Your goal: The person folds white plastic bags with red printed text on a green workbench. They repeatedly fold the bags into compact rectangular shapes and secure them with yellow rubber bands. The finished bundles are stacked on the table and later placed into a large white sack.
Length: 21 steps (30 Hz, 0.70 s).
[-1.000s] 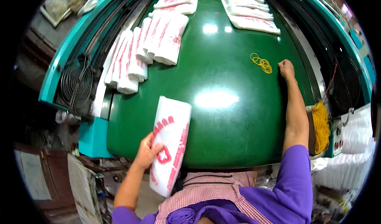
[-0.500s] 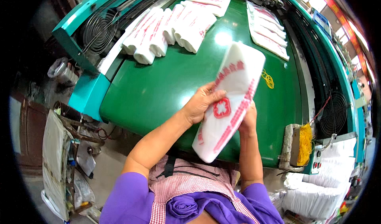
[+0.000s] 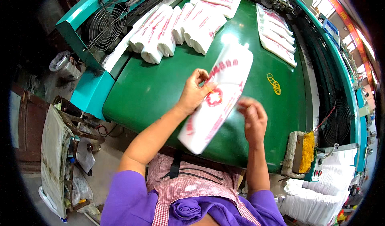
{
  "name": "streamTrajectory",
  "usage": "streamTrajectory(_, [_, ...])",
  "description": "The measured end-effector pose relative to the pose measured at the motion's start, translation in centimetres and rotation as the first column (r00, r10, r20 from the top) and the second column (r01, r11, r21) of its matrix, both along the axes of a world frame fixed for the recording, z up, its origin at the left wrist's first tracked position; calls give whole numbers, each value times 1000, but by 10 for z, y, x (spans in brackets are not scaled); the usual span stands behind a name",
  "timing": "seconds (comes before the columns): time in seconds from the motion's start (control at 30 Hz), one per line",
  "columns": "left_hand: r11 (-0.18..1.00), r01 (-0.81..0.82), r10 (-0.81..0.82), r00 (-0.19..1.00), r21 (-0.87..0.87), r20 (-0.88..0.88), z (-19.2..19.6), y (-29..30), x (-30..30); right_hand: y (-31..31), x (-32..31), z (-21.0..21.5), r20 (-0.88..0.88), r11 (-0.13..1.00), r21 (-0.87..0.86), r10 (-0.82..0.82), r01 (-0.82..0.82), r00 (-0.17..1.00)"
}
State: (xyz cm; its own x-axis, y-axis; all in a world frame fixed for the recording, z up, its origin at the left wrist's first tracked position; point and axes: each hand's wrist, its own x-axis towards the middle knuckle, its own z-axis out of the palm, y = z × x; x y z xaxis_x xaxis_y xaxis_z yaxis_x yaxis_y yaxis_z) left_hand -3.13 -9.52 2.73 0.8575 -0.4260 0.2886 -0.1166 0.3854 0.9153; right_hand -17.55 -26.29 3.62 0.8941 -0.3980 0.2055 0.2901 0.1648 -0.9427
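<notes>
1. Head view, hands: the left hand [image 3: 195,93] grips a folded stack of white plastic bags [image 3: 218,101] with red print, fingers curled over its left edge. The right hand [image 3: 252,118] touches the stack's right edge, fingers bent together; a thin yellow band seems stretched between the hands, though blur hides it.
2. Head view, place: the stack is held tilted above the green table [image 3: 152,89], near its front edge.
3. Head view, progress: judging by the bundles [image 3: 176,29] lined up at the far side, several are done; loose rubber bands [image 3: 274,83] and flat bag stacks [image 3: 276,33] remain.
</notes>
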Motion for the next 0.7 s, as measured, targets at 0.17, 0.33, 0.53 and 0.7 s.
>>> streamTrajectory(0.17, [943,-278,182,892,183,415,10,-3,3,23,73,-5,-17,999,-33,9,-10,1000])
streamTrajectory(0.33, [482,-876,859,471,-6,203,-19,81,110,-69,214,-8,-107,910,-408,-128,74,986])
streamTrajectory(0.53, [210,-973,976,214,100,41,-42,52,259,-33,378,-65,148,480,-823,-334,303,931])
streamTrajectory(0.7, [343,-922,742,382,178,550,-14,11,242,-46,382,-62,113,536,-820,-191,200,975])
